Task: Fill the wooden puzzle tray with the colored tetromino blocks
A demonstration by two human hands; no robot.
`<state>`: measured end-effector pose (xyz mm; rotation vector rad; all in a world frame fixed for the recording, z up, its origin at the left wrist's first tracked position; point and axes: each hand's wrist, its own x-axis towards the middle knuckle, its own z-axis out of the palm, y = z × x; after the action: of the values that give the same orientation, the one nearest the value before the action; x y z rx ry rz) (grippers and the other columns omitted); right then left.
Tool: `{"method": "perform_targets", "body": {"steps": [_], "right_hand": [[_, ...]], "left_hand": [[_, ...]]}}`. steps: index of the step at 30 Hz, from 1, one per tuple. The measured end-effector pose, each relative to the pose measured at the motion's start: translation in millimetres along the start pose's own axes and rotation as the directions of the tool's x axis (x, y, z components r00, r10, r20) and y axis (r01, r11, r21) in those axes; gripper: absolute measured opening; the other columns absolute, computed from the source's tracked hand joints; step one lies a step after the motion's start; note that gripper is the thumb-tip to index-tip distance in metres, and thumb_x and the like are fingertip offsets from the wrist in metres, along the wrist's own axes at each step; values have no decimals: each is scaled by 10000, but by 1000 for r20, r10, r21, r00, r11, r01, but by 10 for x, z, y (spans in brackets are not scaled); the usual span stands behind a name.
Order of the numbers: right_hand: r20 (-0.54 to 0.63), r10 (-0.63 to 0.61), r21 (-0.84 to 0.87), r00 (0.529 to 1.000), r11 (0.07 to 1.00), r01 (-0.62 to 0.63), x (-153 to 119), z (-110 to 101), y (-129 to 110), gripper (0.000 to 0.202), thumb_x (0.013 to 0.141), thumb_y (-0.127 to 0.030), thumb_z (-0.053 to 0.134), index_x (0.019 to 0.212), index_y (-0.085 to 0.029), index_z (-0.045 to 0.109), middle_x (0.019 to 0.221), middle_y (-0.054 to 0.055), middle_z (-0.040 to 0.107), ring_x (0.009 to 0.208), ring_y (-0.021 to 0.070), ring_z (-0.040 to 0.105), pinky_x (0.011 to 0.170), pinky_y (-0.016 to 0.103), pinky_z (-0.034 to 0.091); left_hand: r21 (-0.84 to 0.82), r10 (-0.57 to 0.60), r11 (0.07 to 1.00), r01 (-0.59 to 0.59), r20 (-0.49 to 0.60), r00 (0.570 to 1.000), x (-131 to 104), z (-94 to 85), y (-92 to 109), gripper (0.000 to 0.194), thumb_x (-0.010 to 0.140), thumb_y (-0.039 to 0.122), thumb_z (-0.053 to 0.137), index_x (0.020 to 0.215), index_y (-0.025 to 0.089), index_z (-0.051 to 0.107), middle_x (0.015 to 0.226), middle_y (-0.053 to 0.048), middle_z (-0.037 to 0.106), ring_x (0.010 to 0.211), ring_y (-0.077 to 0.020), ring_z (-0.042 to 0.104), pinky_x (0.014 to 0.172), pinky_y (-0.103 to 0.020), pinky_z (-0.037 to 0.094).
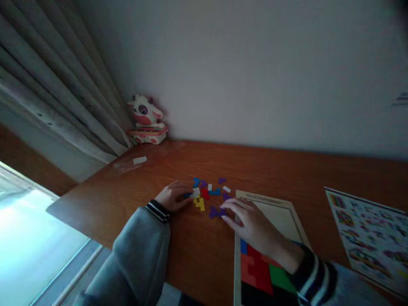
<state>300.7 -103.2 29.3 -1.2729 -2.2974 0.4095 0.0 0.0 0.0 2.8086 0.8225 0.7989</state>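
Observation:
My left hand is at the left edge of a cluster of small coloured puzzle pieces, thumb and fingers closed around a blue puzzle piece. Beside its fingertips lie a white piece, a yellow piece and a red piece. My right hand hovers over the left side of the puzzle board, its thumb and fingers apart. Its fingertips are close to a purple piece; whether they touch it I cannot tell. Red, green, blue, orange and black pieces fill the board's near part.
More blue, purple and white pieces, such as a blue one, lie behind the cluster. A printed pattern sheet is at the right. A toy cow with a keyboard stands at the back left, near clear plastic wrapping and a curtain.

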Motion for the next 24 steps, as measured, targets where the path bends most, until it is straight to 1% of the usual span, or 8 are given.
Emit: {"method": "perform_targets", "body": {"steps": [3, 5, 9, 12, 16, 18, 20, 24], "right_hand": [[23, -94, -33, 995, 995, 95, 213, 204, -174, 347, 928, -182, 573, 1274, -197, 597, 1285, 61, 645, 1189, 231, 561, 1044, 451, 449], [53, -121, -65, 991, 990, 125, 320, 313, -251, 391, 950, -211, 540, 1340, -189, 555, 1335, 70, 618, 1219, 242, 541, 1052, 454, 443], [99, -130, -158, 987, 977, 145, 436, 431, -319, 405, 992, -284, 468, 1371, -160, 535, 1382, 100, 584, 1246, 273, 517, 1049, 483, 434], [122, -126, -204, 984, 968, 149, 467, 453, -344, 396, 1006, -314, 434, 1356, -172, 553, 1403, 107, 566, 1251, 294, 510, 1026, 513, 437], [154, -145, -193, 977, 966, 174, 439, 456, -357, 370, 1003, -316, 447, 1321, -191, 587, 1384, 91, 589, 1242, 288, 517, 1025, 511, 429], [154, -152, -175, 976, 968, 178, 405, 455, -344, 369, 982, -303, 499, 1326, -199, 582, 1380, 84, 594, 1232, 280, 527, 1025, 502, 428], [123, -133, -163, 983, 975, 152, 373, 450, -318, 392, 950, -281, 561, 1332, -195, 575, 1366, 86, 604, 1219, 274, 539, 1027, 493, 425], [58, -78, -137, 995, 987, 85, 342, 424, -257, 362, 922, -240, 610, 1284, -216, 615, 1302, 68, 651, 1207, 261, 551, 1037, 489, 402]], "left_hand": [[33, 50, 998, -50, -5, 999, 8, 17, -11, 216, 943, 303, 566, 1057, 205, 721, 1101, -98, 715, 1008, -205, 656, 915, -375, 525], [69, 63, 996, -62, -10, 998, 13, 18, -3, 220, 946, 303, 555, 1029, 216, 739, 1171, -105, 694, 1062, -223, 636, 933, -400, 517], [119, 44, 992, -43, 1, 999, 12, 17, 16, 255, 935, 301, 551, 1097, 205, 723, 1270, -121, 644, 1127, -256, 595, 953, -445, 504], [130, 22, 991, -25, 19, 1000, 5, 34, 0, 286, 936, 285, 532, 1156, 196, 691, 1276, -123, 638, 1128, -257, 590, 960, -454, 493], [128, 5, 992, -4, -1, 1000, 18, 36, 23, 277, 950, 274, 505, 1147, 193, 682, 1258, -120, 644, 1127, -248, 595, 956, -439, 484], [97, 20, 995, -19, -17, 1000, 40, 15, 97, 276, 937, 301, 534, 1145, 191, 679, 1227, -119, 658, 1105, -246, 605, 937, -422, 488], [56, 41, 998, -39, -26, 999, 62, -10, 201, 282, 920, 332, 566, 1137, 192, 680, 1160, -112, 685, 1045, -237, 624, 906, -399, 491], [33, 70, 997, -70, 20, 997, 62, -14, 335, 317, 901, 398, 609, 1141, 205, 681, 1039, -84, 723, 940, -219, 644, 853, -370, 481]]}}
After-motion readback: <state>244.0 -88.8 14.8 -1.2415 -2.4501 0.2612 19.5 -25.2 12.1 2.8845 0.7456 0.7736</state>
